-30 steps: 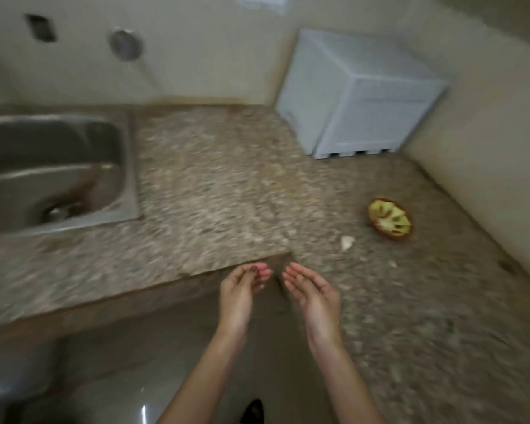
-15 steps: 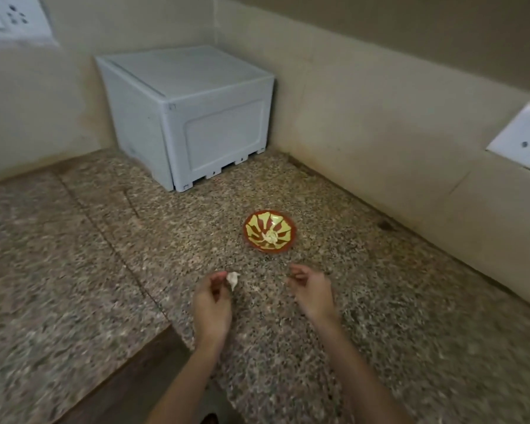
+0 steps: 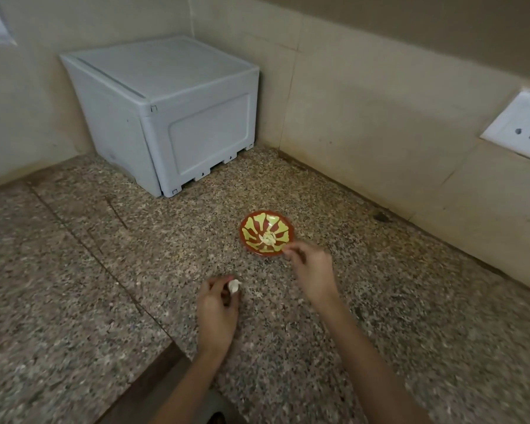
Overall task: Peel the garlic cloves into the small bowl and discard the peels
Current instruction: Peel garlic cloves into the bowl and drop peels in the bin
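A small red bowl (image 3: 280,223) with a yellow pattern sits on the speckled granite counter, with pale peeled garlic cloves (image 3: 268,238) in its middle. My left hand (image 3: 218,310) is low on the counter, its fingers closed on a white piece of garlic (image 3: 234,285). My right hand (image 3: 311,270) reaches to the bowl's near right rim with thumb and fingertips pinched together; whether something small is between them is not clear.
A pale grey plastic box (image 3: 172,117) stands in the back corner against the tiled walls. A white wall socket (image 3: 523,130) is at the right. The counter's front edge (image 3: 153,362) runs diagonally below my left hand.
The view swung right from the sink to the corner. My left hand took hold of the white garlic piece from the counter. My right hand moved up to the bowl's rim.
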